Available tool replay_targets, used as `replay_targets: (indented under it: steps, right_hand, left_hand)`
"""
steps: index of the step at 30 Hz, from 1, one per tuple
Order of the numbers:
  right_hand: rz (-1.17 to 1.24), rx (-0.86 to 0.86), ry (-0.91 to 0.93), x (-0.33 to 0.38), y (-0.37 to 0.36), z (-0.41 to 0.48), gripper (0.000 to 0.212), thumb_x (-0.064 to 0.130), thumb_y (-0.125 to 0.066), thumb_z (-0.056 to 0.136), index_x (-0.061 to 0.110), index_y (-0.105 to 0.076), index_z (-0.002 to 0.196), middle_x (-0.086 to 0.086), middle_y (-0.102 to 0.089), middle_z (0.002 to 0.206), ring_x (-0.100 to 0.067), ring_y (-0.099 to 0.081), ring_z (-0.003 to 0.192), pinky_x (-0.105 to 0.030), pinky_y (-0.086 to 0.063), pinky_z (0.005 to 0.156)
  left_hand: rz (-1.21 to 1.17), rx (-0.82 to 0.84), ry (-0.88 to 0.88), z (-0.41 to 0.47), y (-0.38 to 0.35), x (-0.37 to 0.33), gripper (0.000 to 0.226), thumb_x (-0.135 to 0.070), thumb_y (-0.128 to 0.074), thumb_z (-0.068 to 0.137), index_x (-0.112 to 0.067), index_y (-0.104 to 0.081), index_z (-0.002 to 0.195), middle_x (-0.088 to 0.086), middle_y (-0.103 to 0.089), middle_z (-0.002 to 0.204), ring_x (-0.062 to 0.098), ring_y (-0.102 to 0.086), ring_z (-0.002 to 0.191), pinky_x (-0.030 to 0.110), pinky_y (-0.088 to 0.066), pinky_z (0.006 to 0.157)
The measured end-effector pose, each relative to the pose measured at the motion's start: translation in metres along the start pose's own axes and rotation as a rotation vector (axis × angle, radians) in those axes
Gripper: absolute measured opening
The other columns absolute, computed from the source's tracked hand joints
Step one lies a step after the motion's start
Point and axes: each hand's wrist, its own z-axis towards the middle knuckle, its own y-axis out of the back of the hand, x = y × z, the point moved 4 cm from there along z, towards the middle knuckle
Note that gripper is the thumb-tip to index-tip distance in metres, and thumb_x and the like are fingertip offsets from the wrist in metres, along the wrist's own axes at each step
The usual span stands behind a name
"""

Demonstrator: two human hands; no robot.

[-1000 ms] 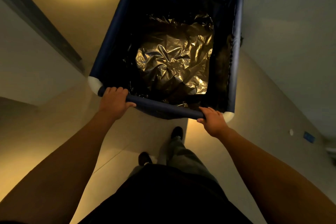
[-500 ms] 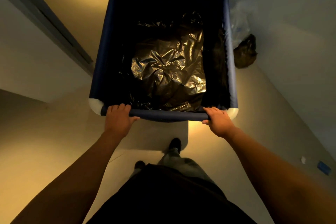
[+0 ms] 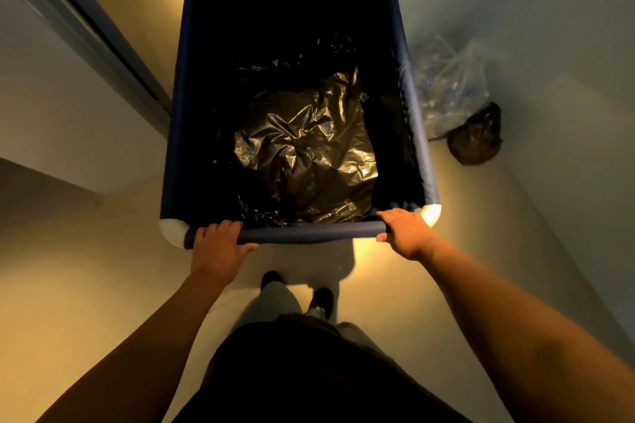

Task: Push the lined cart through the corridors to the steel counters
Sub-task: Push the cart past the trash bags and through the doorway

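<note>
The person pushes the lined cart [image 3: 175,113] down a narrow corridor. The cart is right in front of the person, on the floor [image 3: 68,268], with a wall on each side. The left hand [image 3: 220,247] grips the near blue bar [image 3: 309,233] close to the left corner, fingers curled over the top and thumb under it. The right hand [image 3: 407,233] grips the same bar close to the right corner. The hands are well apart. No steel benches are in sight, so the walk is likely not near its end.

The biggest worry is on the right. A clear plastic bag [image 3: 453,86] sits on the floor by the right wall [image 3: 567,27], just beside the cart's right side, and a small dark bag [image 3: 476,141] sits right next to it. If the cart drifts right, it could hit the clear bag, drag it along or tear it. The wheels cannot be seen, so it is hard to tell how close they are.

On the left, a grey frame [image 3: 103,55] on the wall runs close to the cart. A push too far that way could scrape the cart on it.

The black plastic liner [image 3: 309,154] lies crumpled in the bottom, and a hard bump could shift it.

The shoes [image 3: 271,280] are just behind the cart, so a long step could kick it. The light is dim, so small things on the floor are easy to miss
</note>
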Motion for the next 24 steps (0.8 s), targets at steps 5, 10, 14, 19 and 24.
replay_targets:
  steps: [5,10,14,19,24]
  right_hand:
    - [0.022,-0.033,0.01,-0.0049,0.002,-0.0044,0.058,0.047,-0.053,0.1,0.022,-0.042,0.151,-0.003,-0.053,0.147,-0.025,-0.048,0.135,-0.041,-0.034,0.115]
    - [0.067,-0.016,-0.007,-0.0051,0.0036,-0.0039,0.053,0.045,-0.054,0.1,0.024,-0.046,0.149,-0.001,-0.055,0.145,-0.022,-0.049,0.133,-0.039,-0.036,0.115]
    - [0.056,-0.03,-0.017,-0.0071,0.0,-0.0034,0.051,0.047,-0.052,0.101,0.026,-0.047,0.147,0.001,-0.056,0.143,-0.021,-0.05,0.131,-0.038,-0.036,0.115]
    - [0.055,-0.042,0.005,-0.0088,-0.003,-0.0029,0.054,0.051,-0.047,0.102,0.025,-0.045,0.149,0.001,-0.055,0.144,-0.021,-0.049,0.132,-0.039,-0.036,0.115]
    - [0.051,-0.024,0.022,-0.0092,-0.0031,-0.0059,0.059,0.054,-0.045,0.102,0.023,-0.042,0.152,-0.001,-0.053,0.147,-0.023,-0.047,0.136,-0.04,-0.035,0.117]
  left_hand:
    - [-0.013,-0.047,-0.013,-0.0003,0.0007,-0.0029,0.058,-0.065,-0.063,0.082,-0.02,-0.066,0.118,0.004,-0.07,0.108,0.03,-0.063,0.101,0.05,-0.044,0.093]
    - [-0.022,-0.051,-0.031,0.0002,0.0004,-0.0018,0.059,-0.07,-0.051,0.085,-0.022,-0.066,0.117,0.001,-0.07,0.108,0.028,-0.063,0.1,0.048,-0.044,0.093]
    - [-0.018,-0.034,-0.046,0.002,-0.0023,-0.0004,0.061,-0.07,-0.049,0.083,-0.022,-0.067,0.117,0.001,-0.071,0.107,0.027,-0.065,0.098,0.048,-0.044,0.092]
    - [-0.016,-0.034,-0.054,0.0029,-0.0054,-0.0001,0.056,-0.069,-0.054,0.086,-0.021,-0.066,0.114,0.002,-0.07,0.102,0.027,-0.064,0.094,0.047,-0.045,0.092]
    - [-0.019,-0.05,-0.05,-0.0053,0.0003,-0.0044,0.076,-0.074,-0.027,0.084,-0.019,-0.067,0.117,0.004,-0.072,0.101,0.03,-0.064,0.092,0.047,-0.043,0.091]
